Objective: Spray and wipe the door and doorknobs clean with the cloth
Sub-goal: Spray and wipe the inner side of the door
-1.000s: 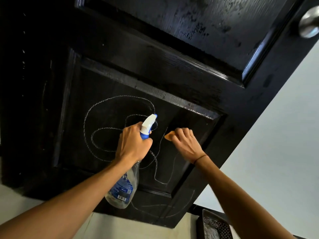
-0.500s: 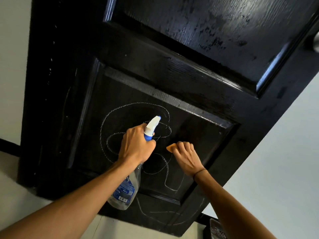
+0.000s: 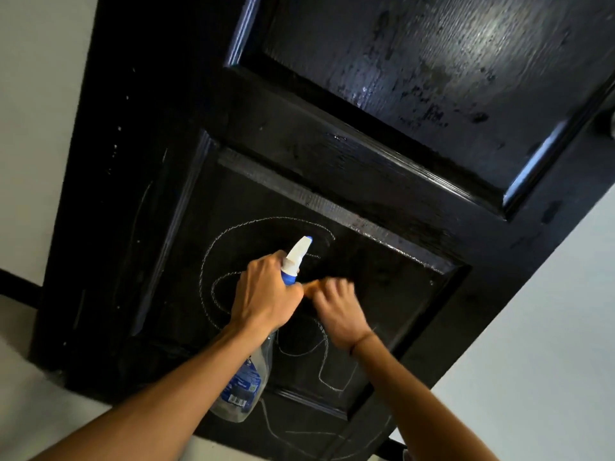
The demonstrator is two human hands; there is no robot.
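Note:
A black panelled door (image 3: 332, 154) fills the view, its lower panel scrawled with white chalk lines (image 3: 233, 234). My left hand (image 3: 266, 294) grips a clear spray bottle (image 3: 244, 387) with a white and blue nozzle (image 3: 298, 252) pointing up at the panel. My right hand (image 3: 339, 311), blurred by motion, presses a small orange cloth (image 3: 312, 286) against the panel right beside the left hand. Most of the cloth is hidden under the fingers. The upper panel looks wet and glossy. A sliver of the doorknob (image 3: 611, 126) shows at the right edge.
Pale walls (image 3: 532, 327) flank the door on both sides. A dark baseboard (image 3: 16, 284) runs along the left wall. The light floor (image 3: 50, 410) lies below the door.
My right hand has slid the cloth left across the lower panel until it meets the left hand. The view has shifted left, so the doorknob is nearly out of frame.

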